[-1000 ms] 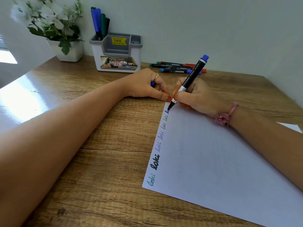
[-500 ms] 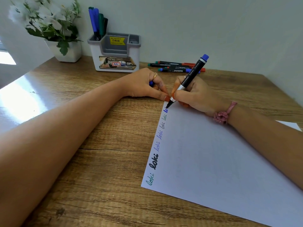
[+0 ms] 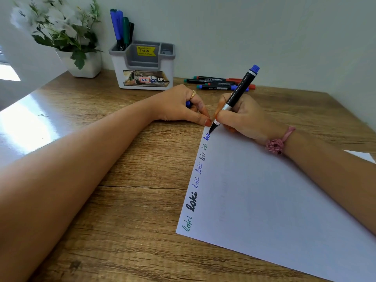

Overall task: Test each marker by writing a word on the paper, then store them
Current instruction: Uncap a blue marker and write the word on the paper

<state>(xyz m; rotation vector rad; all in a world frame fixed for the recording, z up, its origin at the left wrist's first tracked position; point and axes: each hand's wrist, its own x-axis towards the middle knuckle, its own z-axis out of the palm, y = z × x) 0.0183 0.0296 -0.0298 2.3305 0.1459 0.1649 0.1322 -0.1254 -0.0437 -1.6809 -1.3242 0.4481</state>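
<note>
The right hand fingers pinch the light, rigid blue marker low on its barrel, tip on the paper at its 12 o'clock corner, while the left hand fingers curl round its cap, fingertip pinning the thin, slide-prone sheet.

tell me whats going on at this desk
A person is trying out markers on a sheet of paper. The right hand grips a blue-ended black marker, its tip on the paper's far left corner, partway through another "loki" in bold blue. The left hand presses a fingertip at that corner and curls round a blue cap. Some markers stand in the organizer; others lie on the desk behind.
</note>
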